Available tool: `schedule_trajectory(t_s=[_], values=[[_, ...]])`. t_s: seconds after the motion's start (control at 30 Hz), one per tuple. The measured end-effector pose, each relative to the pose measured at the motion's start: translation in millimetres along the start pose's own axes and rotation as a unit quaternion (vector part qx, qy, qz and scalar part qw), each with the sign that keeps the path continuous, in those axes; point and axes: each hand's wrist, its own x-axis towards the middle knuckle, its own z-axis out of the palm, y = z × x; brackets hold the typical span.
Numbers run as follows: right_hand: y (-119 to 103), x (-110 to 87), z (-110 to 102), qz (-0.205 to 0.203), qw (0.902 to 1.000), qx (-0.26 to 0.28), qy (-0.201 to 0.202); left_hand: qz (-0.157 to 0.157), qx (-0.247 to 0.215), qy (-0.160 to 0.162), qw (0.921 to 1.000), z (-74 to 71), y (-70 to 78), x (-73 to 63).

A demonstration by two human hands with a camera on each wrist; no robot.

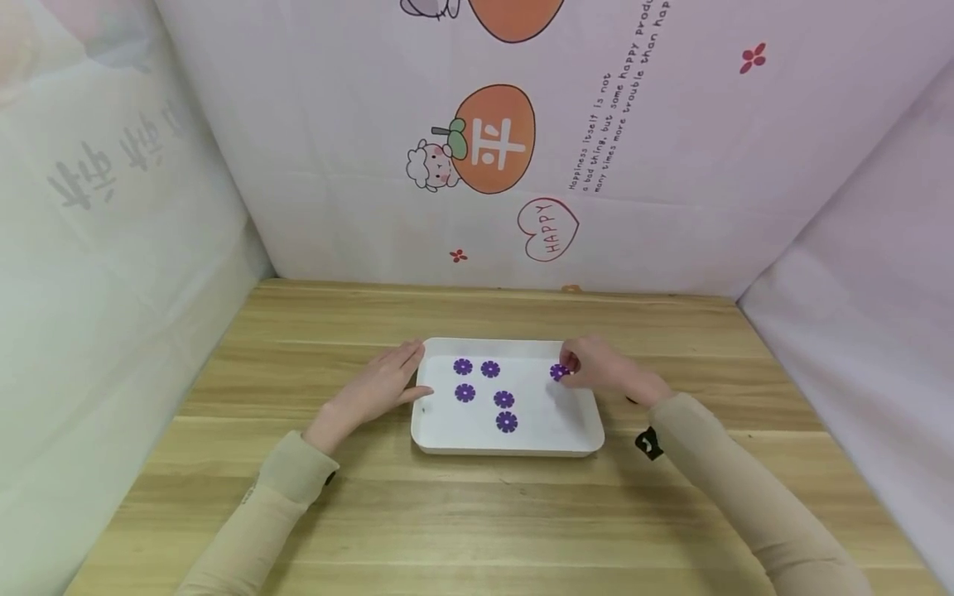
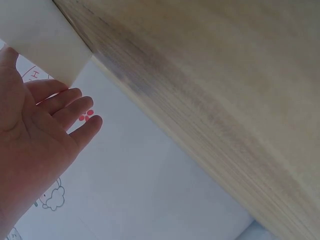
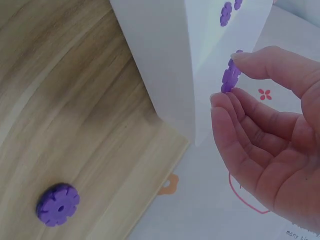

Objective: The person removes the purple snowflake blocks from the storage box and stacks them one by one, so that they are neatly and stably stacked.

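Disc [image 3: 231, 77] over the tray's [image 1: 544, 430] right end, pinched between the right hand's [image 1: 599, 364] thumb and fingertips.
The left hand [image 1: 378, 386], fingers nearly straight, touches the tray's left edge, gripping nothing. The thin disc could slip if that edge pinch loosens. Whether it touches the tray floor is unclear; a table disc [image 3: 59, 206], perhaps stacked, is hidden from the head view, and the left wrist view cuts off most of the tray.

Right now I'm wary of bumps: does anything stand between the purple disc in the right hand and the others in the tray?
Nothing visible does. In the head view, only bare floor of the tray lies between the pinched disc and the five other discs. The left hand is at the tray's left end.
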Motion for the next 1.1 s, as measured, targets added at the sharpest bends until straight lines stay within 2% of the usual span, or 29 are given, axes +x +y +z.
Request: schedule_trajectory(t_s=[0.73,1.1], values=[[36,-26.8,-10,-0.009,0.9988,-0.014,0.046,-0.001,-0.005,-0.003,1.0,-1.5,0.2,0.5],[45,-40.6,-14,0.007,0.9992,0.007,0.04,0.001,0.008,-0.002,1.0,-0.9,-0.2,0.1]])
